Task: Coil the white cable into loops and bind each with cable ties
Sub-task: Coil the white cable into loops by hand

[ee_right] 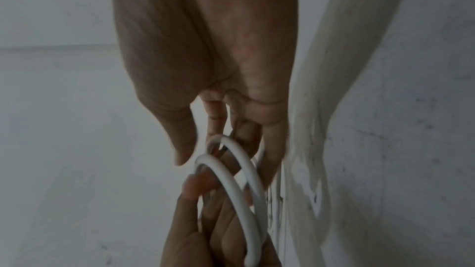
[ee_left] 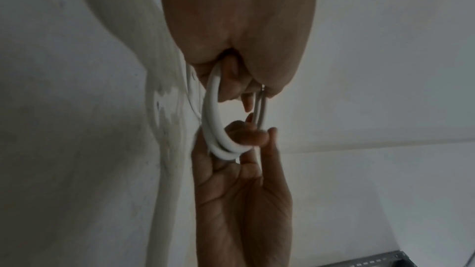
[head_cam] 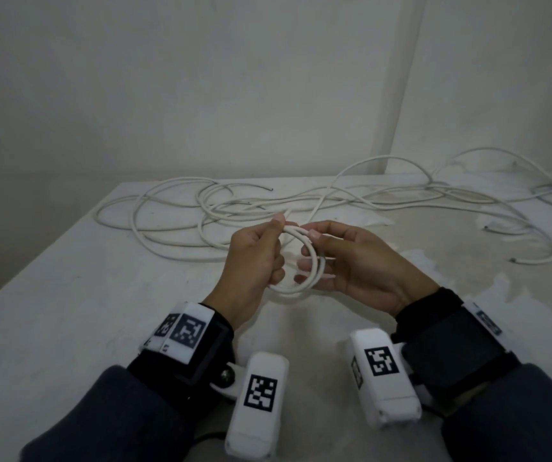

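A small coil of white cable [head_cam: 301, 286] of two or three turns hangs between both hands above the middle of the table. My left hand [head_cam: 276, 226] pinches the coil's top with thumb and forefinger, and its lower fingers curl around the left side. My right hand [head_cam: 313, 235] pinches the top just beside it, with its other fingers spread behind the right side of the loop. The left wrist view shows the coil [ee_left: 212, 109] running from my left hand [ee_left: 239, 27] down to the right hand [ee_left: 244, 190]. In the right wrist view the coil [ee_right: 241, 190] crosses the right hand's fingers [ee_right: 246, 139].
Long loose white cable [head_cam: 174, 225] lies tangled across the back of the white table [head_cam: 68, 311], spreading right [head_cam: 468, 195] to the wall, with cut ends showing. The table's left edge drops away at the far left. A worn, stained patch [head_cam: 451, 261] marks the right side.
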Available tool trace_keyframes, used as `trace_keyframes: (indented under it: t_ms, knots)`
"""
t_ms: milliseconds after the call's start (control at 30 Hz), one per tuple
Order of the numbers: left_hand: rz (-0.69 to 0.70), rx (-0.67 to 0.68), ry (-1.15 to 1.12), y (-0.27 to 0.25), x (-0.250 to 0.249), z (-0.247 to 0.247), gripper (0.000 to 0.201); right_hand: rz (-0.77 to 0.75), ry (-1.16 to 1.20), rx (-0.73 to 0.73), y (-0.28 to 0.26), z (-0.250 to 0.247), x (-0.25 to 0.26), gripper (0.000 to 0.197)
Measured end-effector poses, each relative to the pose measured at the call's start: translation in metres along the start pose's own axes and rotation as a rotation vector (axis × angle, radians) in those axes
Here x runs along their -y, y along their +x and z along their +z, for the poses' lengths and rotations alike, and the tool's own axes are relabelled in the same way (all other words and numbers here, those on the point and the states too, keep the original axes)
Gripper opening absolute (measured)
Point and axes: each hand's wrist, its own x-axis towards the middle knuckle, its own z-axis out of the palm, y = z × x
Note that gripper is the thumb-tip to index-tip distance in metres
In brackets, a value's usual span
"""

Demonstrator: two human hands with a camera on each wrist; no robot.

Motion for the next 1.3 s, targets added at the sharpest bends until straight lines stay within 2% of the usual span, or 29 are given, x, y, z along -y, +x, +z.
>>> trace_keyframes:
  t_ms: [67,233,467,567,867,1000,1100,1200,1300]
  knots:
    - [-0.009,0.01,0.0,0.0,0.0,0.001,0.038,-0.017,0.028,0.017,0.0,0.003,0.0,0.02]
    - [-0.017,0.057,0.098,0.0,0.0,0.003,0.03,-0.093,-0.044,-0.02,0.0,0.004,0.001,0.016]
    - [-0.084,0.116,0.21,0.002,-0.007,-0.003,0.028,-0.084,0.056,0.032,-0.003,0.001,0.0,0.022]
    - [-0.06,0.161,0.204,0.001,-0.008,-0.003,0.026,-0.084,0.091,0.046,-0.004,0.0,0.0,0.017]
    - [-0.026,0.262,0.207,0.0,-0.008,-0.002,0.024,-0.135,-0.049,-0.036,0.003,-0.008,-0.004,0.019]
    - [-0.105,0.235,0.033,0.003,-0.006,-0.004,0.021,-0.147,-0.106,-0.033,0.005,-0.006,-0.004,0.022]
    - [-0.173,0.149,-0.17,0.007,-0.002,-0.007,0.025,-0.181,-0.053,-0.122,0.008,-0.008,-0.002,0.022]
    - [-0.133,0.034,-0.141,0.01,0.002,-0.011,0.029,-0.204,0.12,-0.213,0.011,-0.013,0.001,0.019]
    - [-0.121,0.007,-0.079,0.011,0.002,-0.009,0.029,-0.196,0.318,-0.262,0.012,-0.018,0.002,0.013]
